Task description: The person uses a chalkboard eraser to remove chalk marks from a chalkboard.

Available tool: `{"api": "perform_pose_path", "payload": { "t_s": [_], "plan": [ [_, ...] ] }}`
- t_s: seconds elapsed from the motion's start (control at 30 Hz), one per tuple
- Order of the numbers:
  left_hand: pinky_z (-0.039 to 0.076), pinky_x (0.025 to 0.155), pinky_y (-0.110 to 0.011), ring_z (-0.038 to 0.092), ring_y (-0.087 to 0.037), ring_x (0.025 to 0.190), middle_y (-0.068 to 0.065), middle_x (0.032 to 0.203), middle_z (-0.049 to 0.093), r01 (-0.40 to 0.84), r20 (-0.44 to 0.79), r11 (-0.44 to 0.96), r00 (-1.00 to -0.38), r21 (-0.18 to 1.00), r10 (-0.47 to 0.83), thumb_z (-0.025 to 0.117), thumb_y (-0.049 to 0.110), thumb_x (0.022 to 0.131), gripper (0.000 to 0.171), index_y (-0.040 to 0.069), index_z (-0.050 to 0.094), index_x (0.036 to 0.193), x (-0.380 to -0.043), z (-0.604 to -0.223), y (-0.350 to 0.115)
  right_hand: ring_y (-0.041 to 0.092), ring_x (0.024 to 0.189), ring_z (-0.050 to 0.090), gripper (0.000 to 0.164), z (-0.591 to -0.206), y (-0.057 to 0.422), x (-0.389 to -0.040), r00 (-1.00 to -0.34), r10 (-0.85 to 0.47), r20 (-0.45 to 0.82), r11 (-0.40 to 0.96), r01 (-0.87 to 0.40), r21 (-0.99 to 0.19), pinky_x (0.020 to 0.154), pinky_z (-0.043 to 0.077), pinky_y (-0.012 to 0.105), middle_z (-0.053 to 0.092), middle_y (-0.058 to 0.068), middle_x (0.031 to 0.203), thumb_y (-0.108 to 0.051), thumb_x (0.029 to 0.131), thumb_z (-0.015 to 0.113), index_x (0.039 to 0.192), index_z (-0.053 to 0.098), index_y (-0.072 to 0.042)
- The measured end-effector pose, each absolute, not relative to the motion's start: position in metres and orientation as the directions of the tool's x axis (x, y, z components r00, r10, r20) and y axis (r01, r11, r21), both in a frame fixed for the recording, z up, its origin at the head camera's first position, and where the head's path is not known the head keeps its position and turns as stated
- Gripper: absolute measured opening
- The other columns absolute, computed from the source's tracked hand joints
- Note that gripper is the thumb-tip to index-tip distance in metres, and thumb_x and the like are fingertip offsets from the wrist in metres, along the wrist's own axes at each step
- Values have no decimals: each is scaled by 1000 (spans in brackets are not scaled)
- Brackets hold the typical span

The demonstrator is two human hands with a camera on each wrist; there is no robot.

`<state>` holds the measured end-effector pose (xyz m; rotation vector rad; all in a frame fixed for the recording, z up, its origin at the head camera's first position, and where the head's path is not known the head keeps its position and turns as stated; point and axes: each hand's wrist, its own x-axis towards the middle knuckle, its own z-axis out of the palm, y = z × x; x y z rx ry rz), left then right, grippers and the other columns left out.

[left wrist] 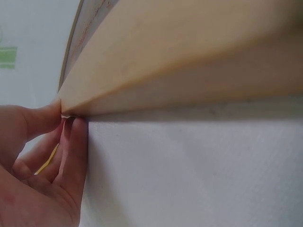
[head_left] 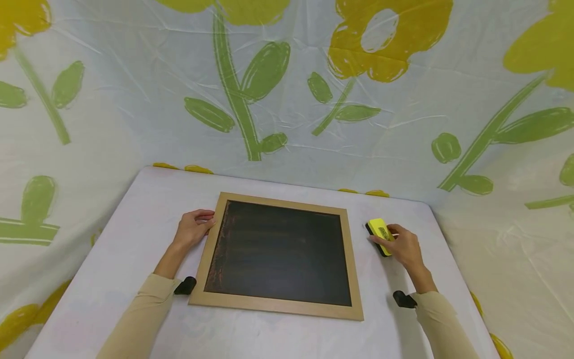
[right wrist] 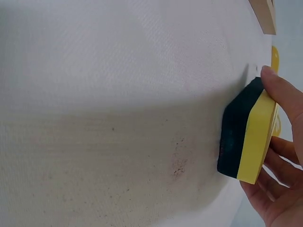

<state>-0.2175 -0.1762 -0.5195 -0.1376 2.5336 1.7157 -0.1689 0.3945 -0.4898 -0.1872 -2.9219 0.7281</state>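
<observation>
A chalkboard (head_left: 282,249) with a dark surface and a light wooden frame lies flat on the white-covered table. At its left edge, my left hand (head_left: 194,228) pinches the frame (left wrist: 156,52) between thumb and fingertips. To the right of the board, my right hand (head_left: 405,247) grips a yellow chalkboard eraser (head_left: 380,237) by its sides. The eraser's black felt (right wrist: 236,127) faces the table and is tilted, seemingly a little above it. A small white stick (right wrist: 253,71) shows just beyond the eraser; its kind is hard to tell.
Dark specks of dust (right wrist: 178,165) lie on the tablecloth near the eraser. Reddish smudges (head_left: 216,271) mark the board's left side. Behind the table (head_left: 269,339) hangs a flower-print cloth (head_left: 170,65). Black wrist cameras sit by both sleeves.
</observation>
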Motion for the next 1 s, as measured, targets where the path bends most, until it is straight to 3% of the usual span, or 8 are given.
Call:
{"api": "perform_pose_path", "payload": {
  "t_s": [0.23,0.33,0.5,0.6,0.8,0.87,1.0],
  "plan": [
    [55,64,-18,65,-9,82,-29,119,67,-148,-154,332,-988,932,-8,68,5,99,34,-11,63,128,-221,-520,-180,45,107,56,74,-493,393,-170,-986,163,34,857,124,-501,92,48,57,59,35,126,-40,90,80,131,54,15],
    [57,68,-20,66,-9,85,-29,120,67,-169,-181,297,-983,940,13,67,6,99,36,-11,62,131,-223,-519,-182,45,108,57,74,-492,394,-170,-985,169,36,854,128,-505,92,49,57,59,36,125,-44,93,75,131,54,16],
    [55,72,-18,67,-11,87,-27,114,69,-153,-166,327,-986,932,11,66,11,101,35,-10,64,129,-225,-513,-186,48,105,63,53,-490,397,-172,-972,178,154,844,70,-532,90,52,60,65,35,116,-35,102,66,123,60,14],
    [51,70,-16,66,-12,84,-24,108,72,-114,-121,390,-993,914,-7,65,16,102,33,-9,67,124,-227,-508,-187,44,98,65,37,-488,397,-173,-952,185,244,843,27,-537,84,53,51,68,30,108,-25,104,64,114,65,11],
    [50,71,-23,69,-27,86,-20,97,73,-10,20,524,-998,852,-52,63,20,104,30,-7,72,111,-229,-495,-193,35,86,65,21,-484,395,-176,-908,195,371,851,-32,-525,74,42,16,71,22,94,-14,101,67,102,68,7],
    [50,73,-28,68,-31,86,-20,94,73,34,84,558,-995,829,-63,63,19,103,28,-6,73,107,-229,-491,-196,35,83,65,17,-482,395,-178,-892,177,416,846,-78,-527,73,40,12,71,22,91,-10,99,68,100,69,8],
    [50,73,-35,66,-32,82,-18,88,71,125,209,604,-975,787,-70,62,13,100,20,-5,73,100,-232,-486,-204,36,81,65,13,-478,396,-179,-863,111,494,851,-174,-496,76,44,16,70,21,88,-4,96,70,97,69,9]
  ]
}}
